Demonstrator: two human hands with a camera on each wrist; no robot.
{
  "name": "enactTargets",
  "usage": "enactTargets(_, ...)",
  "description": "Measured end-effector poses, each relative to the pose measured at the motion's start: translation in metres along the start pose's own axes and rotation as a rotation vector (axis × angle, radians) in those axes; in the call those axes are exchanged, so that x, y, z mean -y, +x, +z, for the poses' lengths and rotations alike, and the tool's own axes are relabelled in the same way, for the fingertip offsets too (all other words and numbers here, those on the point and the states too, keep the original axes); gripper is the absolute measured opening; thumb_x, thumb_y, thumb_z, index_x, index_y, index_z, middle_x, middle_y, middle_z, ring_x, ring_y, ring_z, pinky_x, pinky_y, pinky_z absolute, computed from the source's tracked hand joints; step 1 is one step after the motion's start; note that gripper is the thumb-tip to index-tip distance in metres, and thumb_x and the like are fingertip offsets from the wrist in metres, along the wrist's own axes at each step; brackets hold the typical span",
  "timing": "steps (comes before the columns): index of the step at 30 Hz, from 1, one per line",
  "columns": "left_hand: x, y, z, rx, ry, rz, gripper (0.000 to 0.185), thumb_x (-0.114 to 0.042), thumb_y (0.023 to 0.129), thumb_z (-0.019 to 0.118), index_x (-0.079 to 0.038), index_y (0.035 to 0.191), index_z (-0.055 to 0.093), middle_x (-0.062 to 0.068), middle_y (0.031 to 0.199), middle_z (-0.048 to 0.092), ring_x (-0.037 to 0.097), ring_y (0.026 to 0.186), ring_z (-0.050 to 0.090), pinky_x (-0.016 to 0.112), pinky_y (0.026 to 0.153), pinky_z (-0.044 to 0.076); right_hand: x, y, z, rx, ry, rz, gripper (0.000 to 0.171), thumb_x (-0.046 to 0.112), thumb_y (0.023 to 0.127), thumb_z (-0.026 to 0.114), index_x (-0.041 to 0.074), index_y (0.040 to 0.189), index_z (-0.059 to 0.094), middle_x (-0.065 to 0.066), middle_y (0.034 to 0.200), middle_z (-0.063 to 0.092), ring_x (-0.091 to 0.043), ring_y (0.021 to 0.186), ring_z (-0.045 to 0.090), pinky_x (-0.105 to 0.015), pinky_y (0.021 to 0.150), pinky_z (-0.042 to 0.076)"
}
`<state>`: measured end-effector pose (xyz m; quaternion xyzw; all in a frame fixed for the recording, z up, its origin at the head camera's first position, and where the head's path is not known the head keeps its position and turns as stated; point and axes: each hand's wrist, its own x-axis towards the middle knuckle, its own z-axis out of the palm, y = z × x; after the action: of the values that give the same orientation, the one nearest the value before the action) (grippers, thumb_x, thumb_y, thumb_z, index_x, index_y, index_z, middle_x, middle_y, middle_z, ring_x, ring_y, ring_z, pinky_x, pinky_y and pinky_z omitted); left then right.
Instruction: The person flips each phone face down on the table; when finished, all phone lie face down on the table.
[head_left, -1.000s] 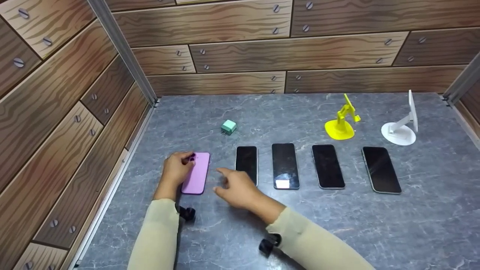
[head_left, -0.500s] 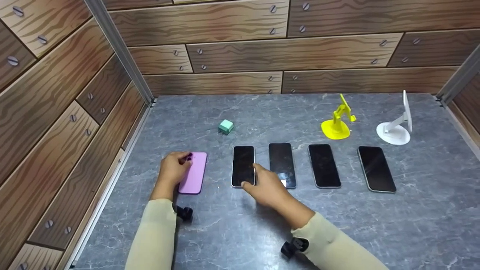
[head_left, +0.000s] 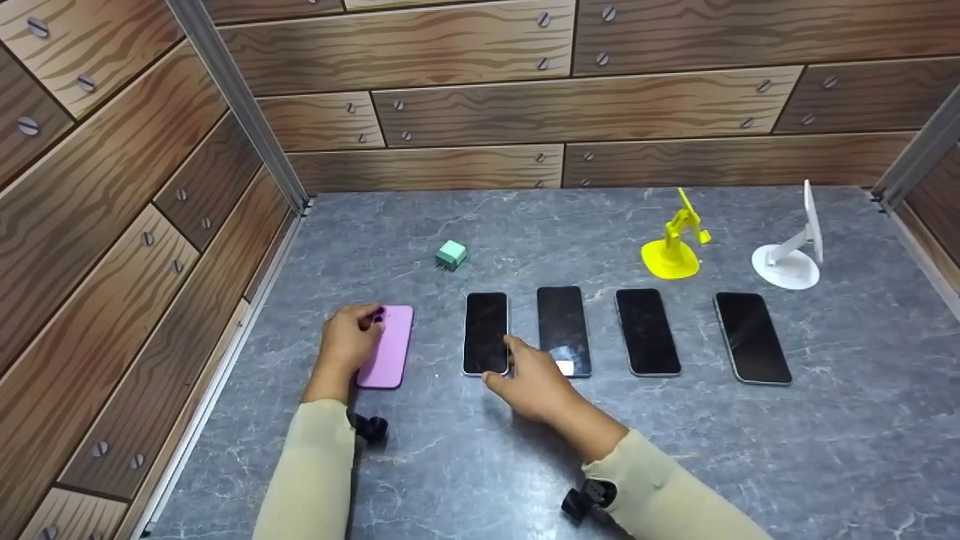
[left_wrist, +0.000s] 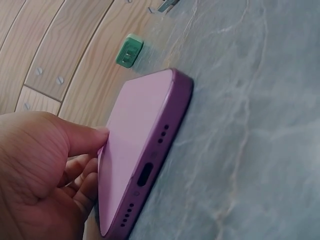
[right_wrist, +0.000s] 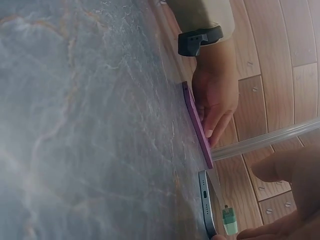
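The purple phone [head_left: 387, 346] is lying face down at the left end of a row on the grey marbled tabletop [head_left: 525, 465], and it is looking like a thin, rigid slab with a smooth matte back, rounded metal edges and a port and speaker holes along its bottom end [left_wrist: 142, 177]; it is probably light enough for one hand but slick and breakable, so the long side edges seem the safest place to take hold, pinched from both sides rather than by the flat back. The left hand [head_left: 347, 343] is resting on its left edge, thumb lying on the back and fingers [left_wrist: 82, 172] curling around the side, gripping it lightly while it is sitting flat. Just to its right a black phone [head_left: 486, 333] is lying screen up, dark and glossy, and the right hand [head_left: 534, 379] is reaching to its lower right corner with the fingers loosely extended and touching or nearly touching the edge, holding nothing. Three more black phones [head_left: 564, 330] [head_left: 648, 331] [head_left: 752, 337] are continuing the row to the right, apart from one another. Behind the row a small green charger [head_left: 451, 254] is standing, and farther right a yellow stand [head_left: 673, 241] and a white stand [head_left: 791, 253] are sitting near the wood-patterned wall [head_left: 525, 97].
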<state>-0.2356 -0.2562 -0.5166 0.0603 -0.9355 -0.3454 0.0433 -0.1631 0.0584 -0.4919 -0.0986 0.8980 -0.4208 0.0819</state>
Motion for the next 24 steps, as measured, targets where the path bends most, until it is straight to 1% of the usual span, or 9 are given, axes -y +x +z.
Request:
enactTargets(2, -0.003, -0.002, 0.002, -0.015, 0.024, -0.005, 0.046, -0.011, 0.102, 0.072, 0.0, 0.147, 0.067, 0.026, 0.145, 0.067, 0.043, 0.136, 0.063, 0.055, 0.12, 0.047, 0.0, -0.001, 0.001, -0.001, -0.002, -0.004, 0.077, 0.028, 0.096, 0.077, -0.012, 0.156, 0.048, -0.028, 0.132, 0.074, -0.042, 0.126, 0.071, -0.057, 0.11, 0.054)
enactTargets(5, -0.011, -0.008, 0.008, -0.073, 0.058, 0.034, 0.05, -0.012, 0.1, 0.073, 0.005, 0.147, 0.064, 0.028, 0.149, 0.065, 0.048, 0.142, 0.058, 0.056, 0.124, 0.042, -0.001, -0.002, 0.001, 0.002, 0.01, -0.004, 0.077, 0.026, 0.096, 0.077, -0.012, 0.156, 0.048, -0.029, 0.133, 0.073, -0.042, 0.127, 0.07, -0.057, 0.11, 0.055)
enactTargets(7, -0.019, -0.013, 0.013, -0.115, 0.062, 0.092, 0.052, -0.01, 0.099, 0.075, 0.008, 0.146, 0.064, 0.029, 0.149, 0.064, 0.051, 0.142, 0.057, 0.056, 0.125, 0.041, -0.002, -0.002, 0.0, 0.01, 0.023, 0.002, 0.076, 0.026, 0.096, 0.076, -0.011, 0.156, 0.048, -0.029, 0.135, 0.072, -0.042, 0.128, 0.07, -0.057, 0.11, 0.055)
enactTargets(9, -0.029, -0.018, 0.018, -0.124, 0.06, 0.174, 0.054, -0.01, 0.098, 0.076, 0.01, 0.146, 0.062, 0.03, 0.15, 0.063, 0.052, 0.142, 0.056, 0.057, 0.125, 0.041, -0.002, -0.002, -0.001, 0.019, 0.036, 0.009, 0.076, 0.026, 0.097, 0.076, -0.01, 0.157, 0.047, -0.029, 0.137, 0.071, -0.042, 0.13, 0.069, -0.056, 0.11, 0.055)
enactTargets(11, -0.04, -0.023, 0.024, -0.075, 0.066, 0.251, 0.059, -0.013, 0.098, 0.078, 0.009, 0.15, 0.06, 0.03, 0.153, 0.061, 0.051, 0.144, 0.055, 0.058, 0.126, 0.04, -0.002, -0.002, -0.002, 0.027, 0.047, 0.021, 0.075, 0.026, 0.098, 0.076, -0.009, 0.158, 0.047, -0.029, 0.14, 0.069, -0.042, 0.132, 0.069, -0.056, 0.111, 0.055)
enactTargets(14, -0.058, -0.029, 0.031, 0.079, 0.086, 0.32, 0.069, -0.022, 0.101, 0.078, 0.004, 0.158, 0.052, 0.027, 0.161, 0.054, 0.05, 0.151, 0.049, 0.057, 0.13, 0.035, -0.004, -0.001, -0.003, 0.033, 0.066, 0.038, 0.074, 0.026, 0.099, 0.076, -0.008, 0.158, 0.047, -0.029, 0.141, 0.069, -0.042, 0.132, 0.068, -0.056, 0.111, 0.055)
enactTargets(16, -0.067, -0.034, 0.035, 0.181, 0.101, 0.339, 0.075, -0.028, 0.101, 0.079, 0.002, 0.162, 0.048, 0.025, 0.165, 0.051, 0.048, 0.155, 0.045, 0.057, 0.131, 0.032, -0.004, -0.001, -0.004, 0.032, 0.077, 0.039, 0.072, 0.025, 0.099, 0.076, -0.008, 0.157, 0.049, -0.03, 0.139, 0.07, -0.042, 0.131, 0.069, -0.056, 0.11, 0.056)
enactTargets(19, -0.078, -0.04, 0.039, 0.29, 0.122, 0.342, 0.083, -0.036, 0.099, 0.081, -0.001, 0.165, 0.044, 0.021, 0.168, 0.048, 0.045, 0.158, 0.041, 0.056, 0.133, 0.029, -0.005, 0.0, -0.004, 0.027, 0.092, 0.037, 0.07, 0.025, 0.099, 0.076, -0.009, 0.155, 0.051, -0.029, 0.137, 0.071, -0.041, 0.129, 0.07, -0.056, 0.11, 0.056)
enactTargets(24, -0.087, -0.048, 0.044, 0.376, 0.169, 0.334, 0.092, -0.04, 0.094, 0.088, -0.005, 0.166, 0.044, 0.015, 0.169, 0.05, 0.039, 0.158, 0.042, 0.055, 0.132, 0.031, -0.005, 0.001, -0.006, 0.025, 0.106, 0.038, 0.07, 0.024, 0.099, 0.076, -0.009, 0.155, 0.051, -0.029, 0.136, 0.071, -0.041, 0.128, 0.071, -0.055, 0.11, 0.057)
